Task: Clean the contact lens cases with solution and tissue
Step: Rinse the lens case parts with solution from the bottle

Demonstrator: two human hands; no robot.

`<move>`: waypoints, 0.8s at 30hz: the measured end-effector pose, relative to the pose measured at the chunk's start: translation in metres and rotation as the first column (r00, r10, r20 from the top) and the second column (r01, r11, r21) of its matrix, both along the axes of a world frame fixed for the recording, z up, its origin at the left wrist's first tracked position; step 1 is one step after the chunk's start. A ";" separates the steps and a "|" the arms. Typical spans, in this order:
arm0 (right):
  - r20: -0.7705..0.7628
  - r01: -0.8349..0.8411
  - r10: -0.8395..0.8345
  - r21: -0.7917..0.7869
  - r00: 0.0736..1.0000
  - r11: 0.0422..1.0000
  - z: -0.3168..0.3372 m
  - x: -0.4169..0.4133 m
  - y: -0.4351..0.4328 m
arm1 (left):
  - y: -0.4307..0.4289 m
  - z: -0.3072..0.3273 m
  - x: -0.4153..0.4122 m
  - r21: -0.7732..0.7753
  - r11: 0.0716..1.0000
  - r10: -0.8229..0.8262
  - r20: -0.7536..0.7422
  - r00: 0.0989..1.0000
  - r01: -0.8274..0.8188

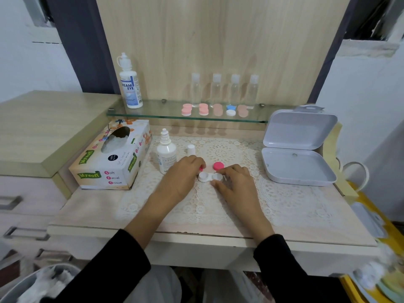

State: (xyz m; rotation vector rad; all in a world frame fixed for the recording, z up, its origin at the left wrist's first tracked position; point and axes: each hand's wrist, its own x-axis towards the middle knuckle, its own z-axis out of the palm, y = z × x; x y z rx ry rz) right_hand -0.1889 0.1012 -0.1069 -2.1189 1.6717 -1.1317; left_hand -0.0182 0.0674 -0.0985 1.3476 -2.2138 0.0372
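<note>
Caps-off step: L hand (pixel 183 176) curls fingers on a pink cap (pixel 202 168), R hand (pixel 234 182) pinches the white lens case (pixel 209 177). Next, prob.: solution bottle (pixel 166 154), aimed into the wells.

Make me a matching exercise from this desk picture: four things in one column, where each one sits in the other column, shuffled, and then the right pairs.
Things
1. tissue box
2. tall solution bottle
3. white lens case
4. grey box

Places
A. lid open, at the right end of the lace mat
B. on the glass shelf, left end
C. between the right hand and the left hand, whose fingers curl over a pink cap
D. just left of the small white bottle

Pairs: 1-D, 2-B, 3-C, 4-A
</note>
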 end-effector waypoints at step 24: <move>-0.016 0.005 -0.005 -0.027 1.000 1.000 0.001 0.001 0.003 | 0.027 0.001 -0.003 -0.090 0.986 -0.148 -0.131 0.980 0.137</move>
